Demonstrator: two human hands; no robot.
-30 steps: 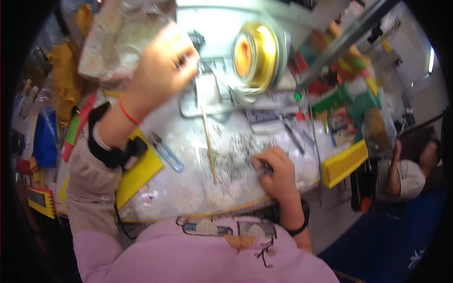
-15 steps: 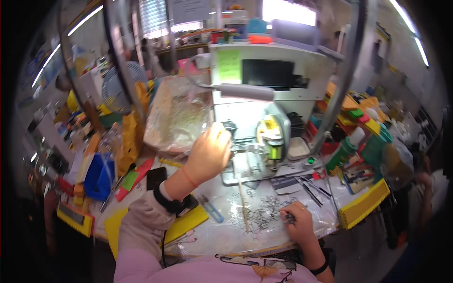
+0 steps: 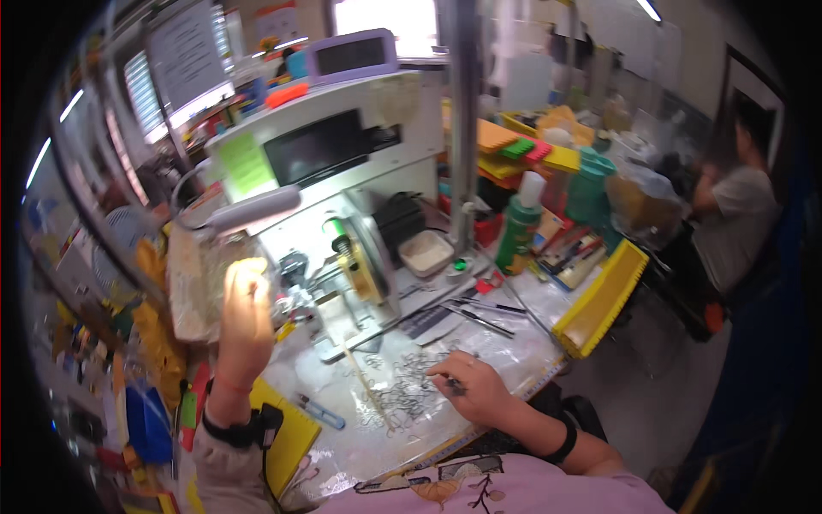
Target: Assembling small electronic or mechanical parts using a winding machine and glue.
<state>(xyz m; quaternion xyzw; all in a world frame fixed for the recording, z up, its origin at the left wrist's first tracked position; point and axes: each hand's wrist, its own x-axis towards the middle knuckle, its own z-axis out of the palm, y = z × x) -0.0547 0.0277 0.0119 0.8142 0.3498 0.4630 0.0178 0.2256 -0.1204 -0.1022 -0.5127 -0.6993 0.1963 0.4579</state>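
Note:
My left hand [image 3: 247, 313] is raised beside the lamp-lit bench machine [image 3: 355, 265], in front of a plastic-lined bin [image 3: 195, 291]. Its fingers are pressed together; whatever they hold, if anything, cannot be made out. Low over the front of the table, my right hand [image 3: 475, 392] closes around a small dark clump that shows between the fingers. Thin dark curved wire pieces [image 3: 407, 390] lie scattered on the table just left of it. A thin wooden stick [image 3: 366, 385] runs through them toward the machine.
A blue-handled cutter [image 3: 321, 411] lies on the left near a yellow sheet [image 3: 287, 437]. Pens [image 3: 479, 321] and a green bottle [image 3: 518, 227] are on the right, with a yellow tray [image 3: 599, 300] at the edge. A white lamp [image 3: 257, 208] overhangs the bench; another person [image 3: 741, 206] sits far right.
The view has swung to the right. My left hand has come away from the machine and now stands upright in front of the bin. My right hand stays closed beside the wire pieces.

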